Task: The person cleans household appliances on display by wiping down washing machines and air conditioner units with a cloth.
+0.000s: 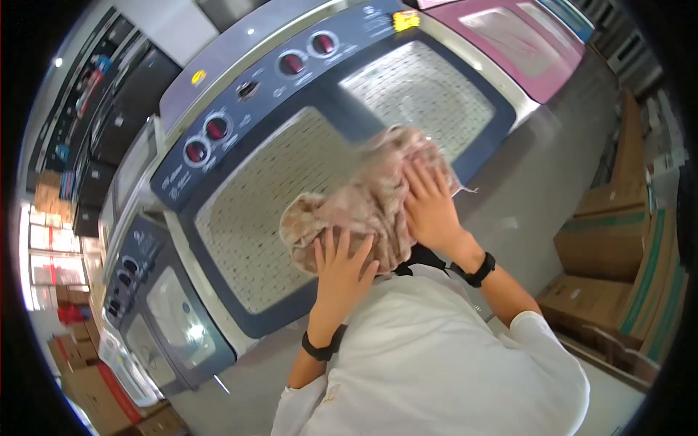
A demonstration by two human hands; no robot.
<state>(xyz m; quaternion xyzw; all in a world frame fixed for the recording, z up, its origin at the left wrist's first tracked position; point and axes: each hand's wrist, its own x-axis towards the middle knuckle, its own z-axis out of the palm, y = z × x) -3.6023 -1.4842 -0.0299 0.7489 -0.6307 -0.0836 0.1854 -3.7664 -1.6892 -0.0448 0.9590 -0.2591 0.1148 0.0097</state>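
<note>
The cloth, bunched and patterned, lies over the front edge of the blue-framed washing machine, covering parts of both lids. The left hand presses on its right part, fingers extended; the right hand rests on its near left part with fingers spread. Whether either grips the fabric, I cannot tell. Another washing machine with a dark panel stands at the left, a pink one beyond the right end. Cardboard boxes occupy the floor at the right.
</note>
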